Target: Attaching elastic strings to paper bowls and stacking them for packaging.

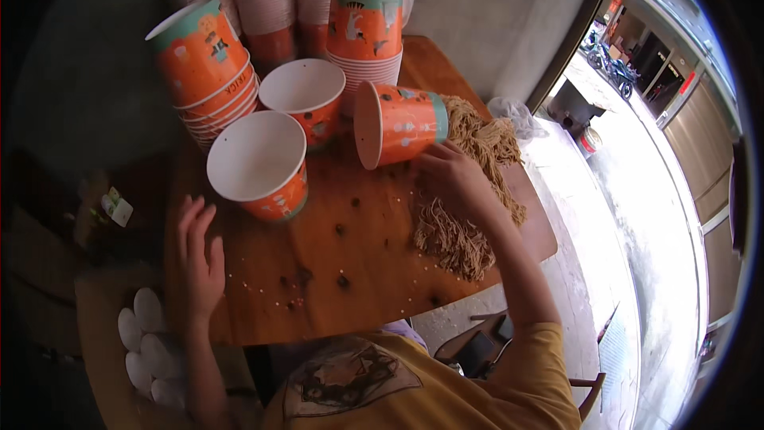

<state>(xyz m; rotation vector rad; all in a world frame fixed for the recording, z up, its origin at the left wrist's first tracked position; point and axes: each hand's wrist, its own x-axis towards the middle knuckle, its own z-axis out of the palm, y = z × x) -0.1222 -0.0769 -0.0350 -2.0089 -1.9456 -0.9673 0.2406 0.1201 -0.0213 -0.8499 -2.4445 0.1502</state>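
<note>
My left hand is open at the table's left edge, fingers spread and holding nothing. An upright orange paper bucket with a white inside is the thing nearest to it. My right hand has its fingers curled beside an orange-and-green paper bucket lying on its side, mouth to the left. What its fingertips grip, if anything, is hidden. Bundles of tan cord lie by that bucket's base and under my right forearm. A darker cord bundle sits nearer me.
Another upright bucket stands behind, between a leaning left stack and an upright right stack. Plastic-wrapped stacks line the wall. Small crumbs dot the wooden table. White rolls fill a box at lower left.
</note>
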